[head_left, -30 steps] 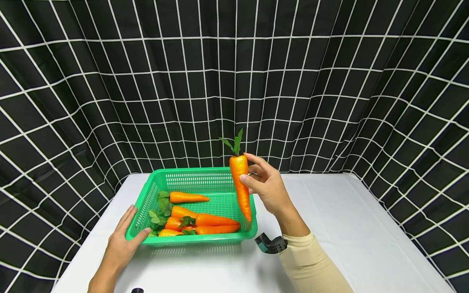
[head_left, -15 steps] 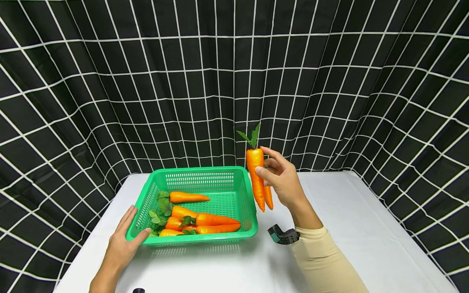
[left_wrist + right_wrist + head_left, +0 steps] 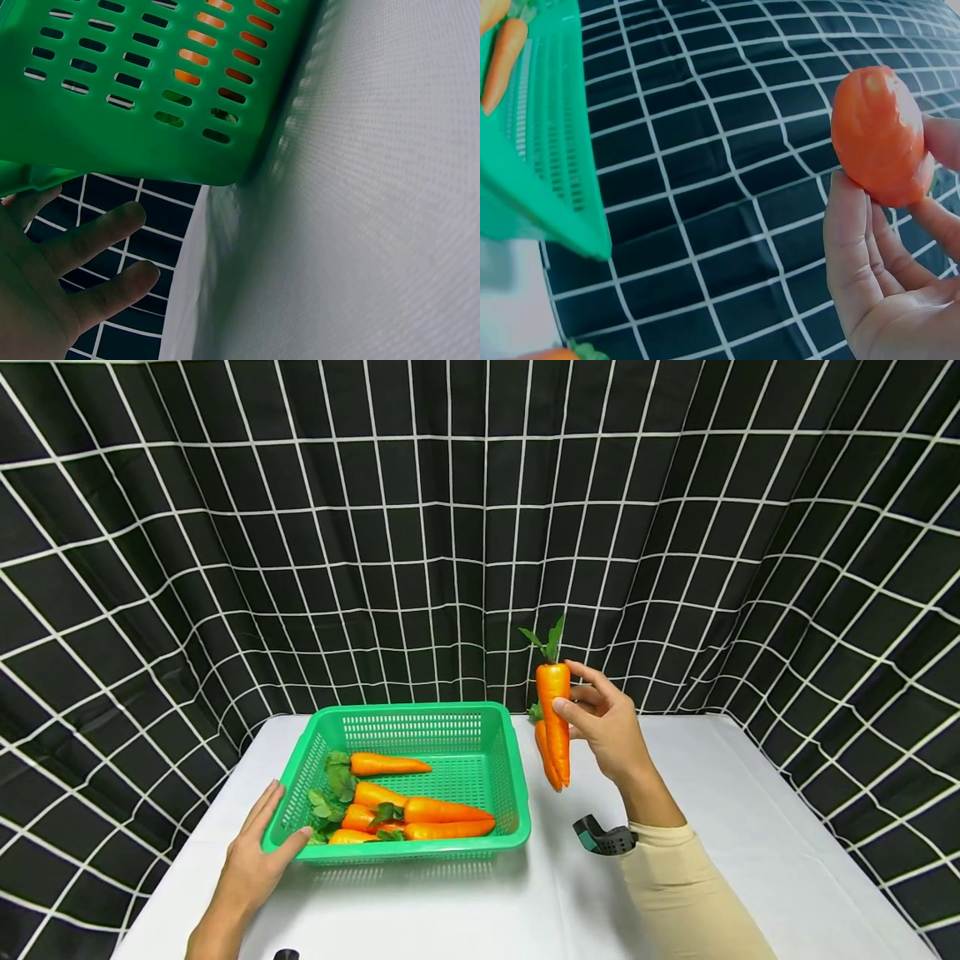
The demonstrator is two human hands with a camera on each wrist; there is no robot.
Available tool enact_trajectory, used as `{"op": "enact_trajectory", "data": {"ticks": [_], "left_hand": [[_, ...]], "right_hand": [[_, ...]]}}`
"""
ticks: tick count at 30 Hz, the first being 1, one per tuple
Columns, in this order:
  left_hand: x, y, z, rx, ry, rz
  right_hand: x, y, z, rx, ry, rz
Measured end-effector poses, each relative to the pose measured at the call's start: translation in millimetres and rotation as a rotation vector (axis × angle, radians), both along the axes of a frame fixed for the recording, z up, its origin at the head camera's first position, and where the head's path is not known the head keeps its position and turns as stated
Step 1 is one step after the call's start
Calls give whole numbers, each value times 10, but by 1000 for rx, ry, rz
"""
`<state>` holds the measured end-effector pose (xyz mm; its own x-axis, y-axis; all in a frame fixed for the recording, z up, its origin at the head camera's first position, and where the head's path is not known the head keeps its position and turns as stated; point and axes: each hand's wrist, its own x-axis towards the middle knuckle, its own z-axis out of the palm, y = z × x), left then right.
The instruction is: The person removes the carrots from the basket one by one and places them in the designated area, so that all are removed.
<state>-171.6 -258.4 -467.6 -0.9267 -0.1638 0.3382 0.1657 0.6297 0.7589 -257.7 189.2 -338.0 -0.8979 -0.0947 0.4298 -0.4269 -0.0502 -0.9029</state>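
My right hand [image 3: 611, 735] pinches an orange carrot [image 3: 552, 685] upright, green leaves on top and tip down, to the right of the basket. In the right wrist view the held carrot [image 3: 877, 135] appears end-on between thumb and fingers. A second carrot [image 3: 546, 748] lies on the table behind it, partly hidden. At the left end of the green basket [image 3: 412, 853] is my left hand [image 3: 251, 864], its thumb at the front rim and its fingers along the outer side. Those fingers are straight and spread in the left wrist view. Several leafy carrots [image 3: 446, 811] lie inside the basket.
A white cloth covers the table [image 3: 750, 827]. Black curtains [image 3: 480, 527] with a white grid surround its back and sides. A small dark object [image 3: 286, 954] shows at the bottom edge. A dark wrist device [image 3: 603, 837] is at the right sleeve.
My right hand has carried the carrot from above the basket's right end out to the right, over the table. My left hand and the basket stay in place.
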Motion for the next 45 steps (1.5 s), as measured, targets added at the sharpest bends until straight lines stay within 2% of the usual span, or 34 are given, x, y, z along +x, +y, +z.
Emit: {"op": "enact_trajectory", "data": {"ticks": [16, 35, 45], "left_hand": [[-4, -8, -7, -23, -17, -10], [0, -9, -7, -9, -28, -16], [-4, -22, -8, -7, -16, -12]], "right_hand": [[-143, 234, -152, 35, -17, -86], [-331, 458, -323, 134, -141, -170], [-525, 610, -519, 204, -219, -238]]}}
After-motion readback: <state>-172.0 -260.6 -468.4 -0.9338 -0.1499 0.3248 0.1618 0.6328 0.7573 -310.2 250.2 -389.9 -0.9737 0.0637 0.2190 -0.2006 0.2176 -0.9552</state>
